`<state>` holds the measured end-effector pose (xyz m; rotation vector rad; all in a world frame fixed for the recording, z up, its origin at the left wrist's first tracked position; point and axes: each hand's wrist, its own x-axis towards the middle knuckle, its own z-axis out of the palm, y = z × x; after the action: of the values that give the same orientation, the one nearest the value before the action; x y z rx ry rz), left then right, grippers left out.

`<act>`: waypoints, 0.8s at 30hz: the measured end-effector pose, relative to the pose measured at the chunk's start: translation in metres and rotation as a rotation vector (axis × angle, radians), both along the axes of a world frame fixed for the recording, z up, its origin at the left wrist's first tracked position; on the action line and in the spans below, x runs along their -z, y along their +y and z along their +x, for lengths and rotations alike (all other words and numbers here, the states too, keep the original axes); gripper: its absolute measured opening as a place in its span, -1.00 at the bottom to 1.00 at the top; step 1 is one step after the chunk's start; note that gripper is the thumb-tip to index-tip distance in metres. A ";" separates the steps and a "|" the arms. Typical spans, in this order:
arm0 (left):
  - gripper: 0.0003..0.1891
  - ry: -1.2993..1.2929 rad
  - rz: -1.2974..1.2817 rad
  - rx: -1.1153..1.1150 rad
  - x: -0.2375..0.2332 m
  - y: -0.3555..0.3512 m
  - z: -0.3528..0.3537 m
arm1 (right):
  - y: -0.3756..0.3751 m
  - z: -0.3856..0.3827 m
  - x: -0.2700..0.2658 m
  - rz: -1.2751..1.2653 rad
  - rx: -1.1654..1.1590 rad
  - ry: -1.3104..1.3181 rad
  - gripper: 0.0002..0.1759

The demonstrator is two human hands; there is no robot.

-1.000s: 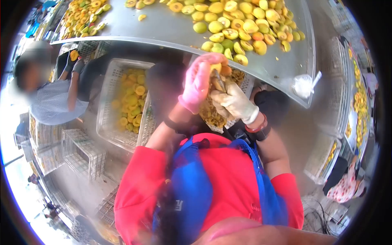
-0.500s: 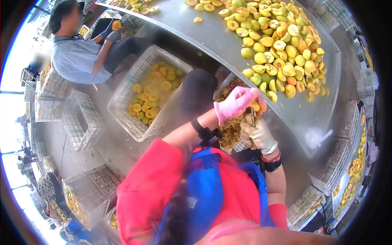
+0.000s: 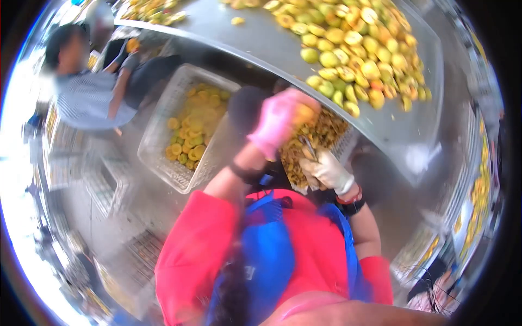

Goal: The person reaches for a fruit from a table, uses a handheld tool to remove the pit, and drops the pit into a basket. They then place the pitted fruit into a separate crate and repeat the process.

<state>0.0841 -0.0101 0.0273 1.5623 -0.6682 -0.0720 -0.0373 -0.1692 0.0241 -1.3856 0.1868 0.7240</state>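
Observation:
My left hand (image 3: 273,124), in a pink glove and blurred by motion, is closed around a yellow-orange peach half (image 3: 305,115). It is just off the near edge of the metal table (image 3: 217,37). Lower and to the right, my right hand (image 3: 330,171) in a pale glove grips a slim metal tool with a curved tip (image 3: 309,148), pointing up toward the left. Beneath both hands stands a crate (image 3: 343,148) filled with brownish pits and scraps. On the table lies a large heap of halved yellow-green peaches (image 3: 370,70).
To the left, a white plastic crate (image 3: 154,144) holds more peach halves. Beyond it sits a co-worker (image 3: 89,100) in a light checked shirt, holding an orange fruit piece (image 3: 132,45). A clear plastic scrap (image 3: 421,156) rests at the table's right corner.
My left hand has moved left, away from the tool, carrying the peach half. My right hand has shifted slightly left and down with the tool. The whole view has tilted a little.

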 end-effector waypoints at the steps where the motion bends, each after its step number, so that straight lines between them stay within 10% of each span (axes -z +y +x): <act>1: -0.54 0.134 -0.029 -0.127 -0.003 0.014 0.000 | -0.001 -0.003 0.006 -0.014 0.057 -0.026 -0.86; 4: -0.62 0.402 -0.082 -0.528 0.016 0.079 0.021 | -0.014 -0.013 0.034 -0.155 0.173 -0.084 -0.68; 7: -0.51 0.150 1.100 -0.743 0.024 0.158 0.042 | -0.021 -0.021 0.054 -0.324 0.202 -0.152 -0.62; 10: -0.46 -0.054 1.189 -0.858 0.024 0.163 0.048 | -0.024 -0.022 0.058 -0.383 0.201 -0.165 -0.60; 14: -0.54 -0.111 0.884 -0.561 0.009 0.069 0.068 | -0.018 -0.017 0.050 -0.469 0.167 -0.146 -0.58; 15: -0.57 -0.595 1.082 -0.243 0.015 0.056 0.080 | -0.018 -0.018 0.054 -0.483 0.175 -0.209 -0.58; 17: -0.47 -0.098 0.909 -0.358 0.014 -0.012 0.087 | -0.018 -0.020 0.053 -0.503 0.187 -0.253 -0.57; 24: -0.16 0.077 1.390 0.109 0.053 -0.148 0.137 | -0.025 -0.031 0.059 -0.534 0.249 -0.331 -0.57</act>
<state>0.2216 -0.1585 -0.0256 2.8095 -0.6524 -0.8132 -0.0681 -0.1943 -0.0352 -1.9259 0.2977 0.2317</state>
